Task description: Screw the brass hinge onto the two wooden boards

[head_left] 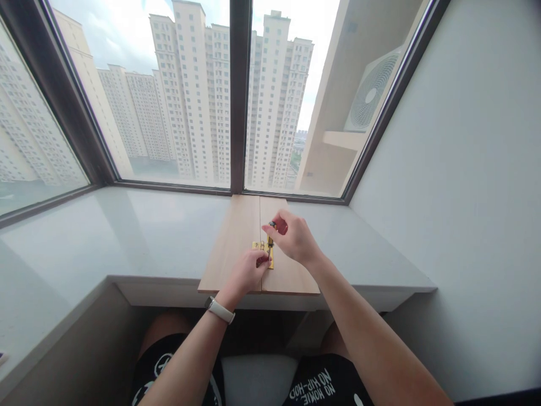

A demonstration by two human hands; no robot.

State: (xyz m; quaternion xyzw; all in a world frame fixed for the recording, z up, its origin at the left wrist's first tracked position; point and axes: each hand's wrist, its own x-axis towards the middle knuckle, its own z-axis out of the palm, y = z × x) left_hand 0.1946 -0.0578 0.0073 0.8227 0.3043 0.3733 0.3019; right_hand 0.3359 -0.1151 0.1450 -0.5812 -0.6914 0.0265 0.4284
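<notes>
My right hand (291,232) grips the handle of a yellow-and-black screwdriver (271,239), held close to upright with its shaft pointing down. Beneath the tip lies a brass-coloured hinge (256,246), flat across the seam between two light wooden boards (228,254). My left hand (250,268) has its fingers closed together at the lower end of the shaft, over the hinge. Whether those fingertips pinch a screw or the shaft itself is hidden. Part of the hinge is covered by the left hand.
The boards rest on a white windowsill counter (160,237), their near ends reaching past its front edge. Dark-framed windows (239,113) stand behind, and a white wall (465,141) rises at right. My legs in black shorts (325,375) are below the counter.
</notes>
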